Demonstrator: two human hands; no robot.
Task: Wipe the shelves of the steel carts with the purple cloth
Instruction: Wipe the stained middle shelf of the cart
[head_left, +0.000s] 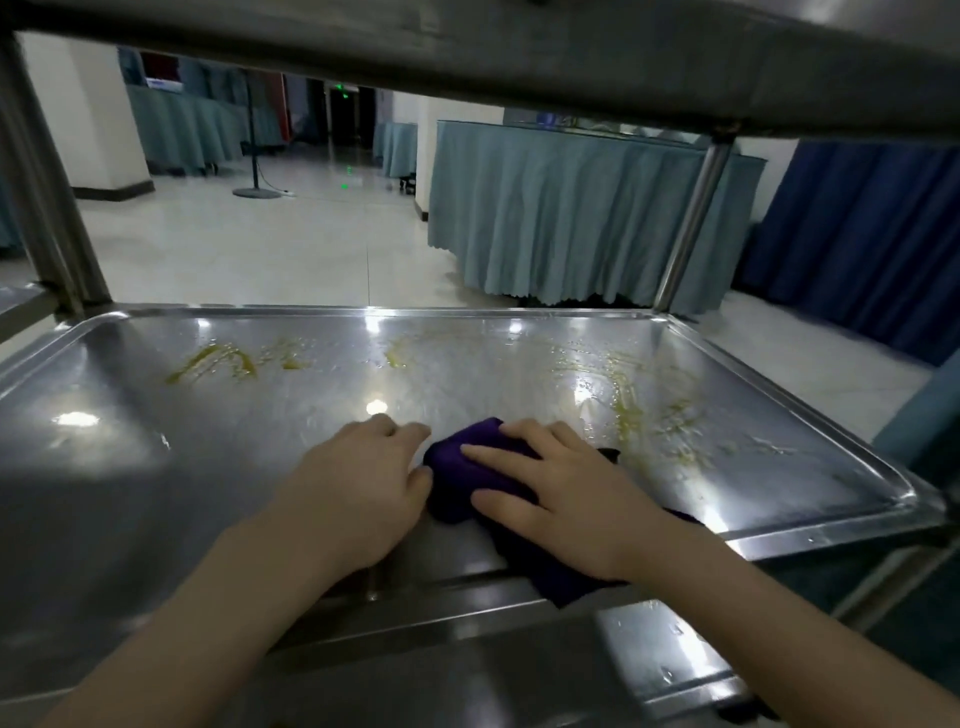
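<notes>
Two hands meet a purple cloth (457, 462) on the steel cart shelf (208, 441), lower centre.
Right hand (561, 493) presses it, fingers slightly spread; left hand (358, 499) rests beside it, fingers together. Yellow smears (218, 361) lie beyond.

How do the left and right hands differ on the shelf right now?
The right hand lies flat on top of the purple cloth, fingers straight and spread; the left hand sits on bare shelf beside the cloth, fingers bent. The left thumb touches the cloth's edge; whether it pinches is unclear. Both are palm down on the same shelf.
</notes>
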